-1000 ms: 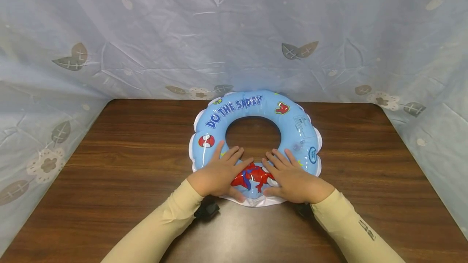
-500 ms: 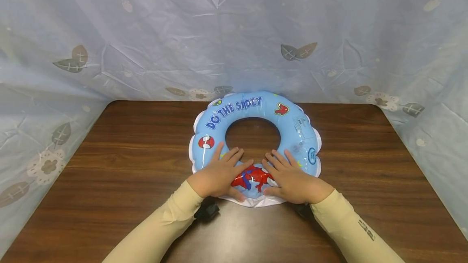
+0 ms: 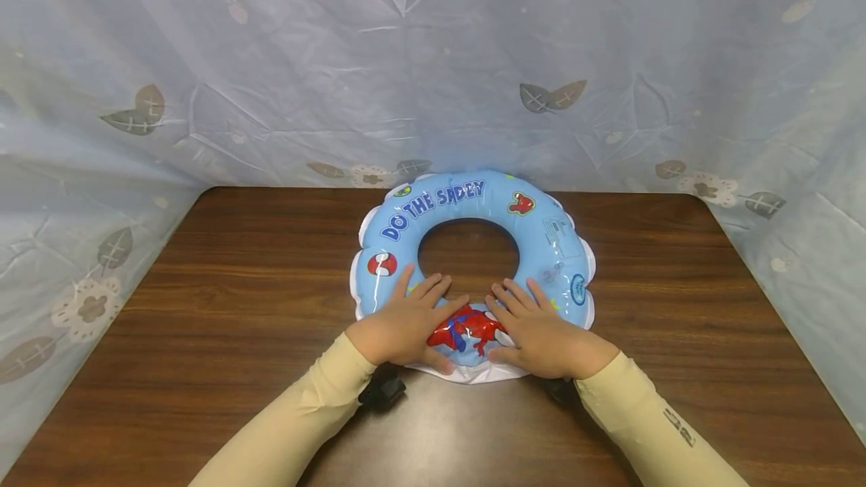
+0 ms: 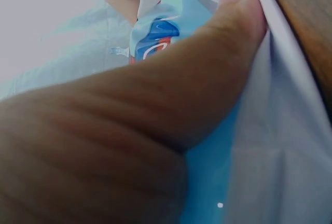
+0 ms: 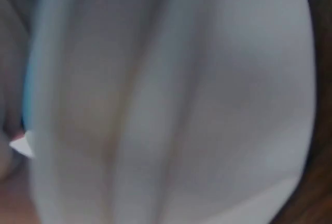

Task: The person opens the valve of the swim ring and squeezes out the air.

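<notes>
A blue inflatable swim ring (image 3: 467, 194) with a scalloped white edge lies flat on the table, lettering at its far side and a red cartoon figure at its near side. My left hand (image 3: 406, 325) rests on the near left part of the ring, fingers spread and straight. On the near right part lies my right hand (image 3: 544, 333), its fingers also spread. In the left wrist view, the thumb (image 4: 241, 14) lies over the ring's white edge (image 4: 275, 146). A blurred white edge (image 5: 207, 99) fills most of the right wrist view.
The brown wooden table (image 3: 237, 307) extends on both sides of the ring. A pale curtain (image 3: 433, 58) with leaf and flower prints hangs behind and along the sides. Black wrist devices (image 3: 383, 389) sit under the wrists.
</notes>
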A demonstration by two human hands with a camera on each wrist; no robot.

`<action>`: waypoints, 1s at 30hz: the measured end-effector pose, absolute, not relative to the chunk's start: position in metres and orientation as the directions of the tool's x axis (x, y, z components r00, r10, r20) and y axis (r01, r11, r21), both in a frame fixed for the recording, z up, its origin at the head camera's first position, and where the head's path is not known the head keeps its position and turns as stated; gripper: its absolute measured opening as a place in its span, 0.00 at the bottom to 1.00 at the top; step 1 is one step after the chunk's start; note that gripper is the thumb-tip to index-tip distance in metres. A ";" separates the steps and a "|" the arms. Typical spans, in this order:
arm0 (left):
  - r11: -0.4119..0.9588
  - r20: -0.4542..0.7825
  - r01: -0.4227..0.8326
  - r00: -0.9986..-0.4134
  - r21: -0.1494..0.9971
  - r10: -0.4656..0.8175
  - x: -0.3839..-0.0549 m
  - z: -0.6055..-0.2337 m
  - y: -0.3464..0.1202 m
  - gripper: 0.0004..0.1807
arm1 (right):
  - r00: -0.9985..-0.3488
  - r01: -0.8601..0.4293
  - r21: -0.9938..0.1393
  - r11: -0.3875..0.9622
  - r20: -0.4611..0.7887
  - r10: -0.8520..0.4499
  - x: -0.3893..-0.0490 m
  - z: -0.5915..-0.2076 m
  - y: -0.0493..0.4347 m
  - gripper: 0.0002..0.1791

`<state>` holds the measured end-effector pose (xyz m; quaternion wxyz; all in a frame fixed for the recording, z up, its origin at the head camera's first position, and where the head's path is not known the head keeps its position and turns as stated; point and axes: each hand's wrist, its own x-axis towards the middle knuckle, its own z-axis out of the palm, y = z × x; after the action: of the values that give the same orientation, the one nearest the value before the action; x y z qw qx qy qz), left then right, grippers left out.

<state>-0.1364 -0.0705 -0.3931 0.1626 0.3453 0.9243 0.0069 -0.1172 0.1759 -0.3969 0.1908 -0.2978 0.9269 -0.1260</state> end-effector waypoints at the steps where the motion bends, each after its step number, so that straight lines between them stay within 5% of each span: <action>1: 0.764 -0.300 0.632 -0.709 0.132 0.638 -0.137 -0.393 -0.070 0.56 | -0.752 -0.503 -0.338 0.795 -0.281 -0.596 -0.117 -0.396 0.176 0.46; 23: 0.738 -0.286 0.601 -0.681 0.308 0.674 -0.146 -0.381 -0.088 0.61 | -0.772 -0.484 -0.353 0.800 -0.257 -0.581 -0.117 -0.385 0.180 0.49; 30: 0.777 -0.252 0.577 -0.736 0.252 0.628 -0.151 -0.373 -0.103 0.64 | -0.781 -0.476 -0.383 0.792 -0.230 -0.580 -0.114 -0.379 0.181 0.52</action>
<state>-0.1510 -0.1026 -0.3730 0.1632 0.3245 0.9284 0.0784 -0.1139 0.1812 -0.3788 0.1701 -0.2834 0.9312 -0.1538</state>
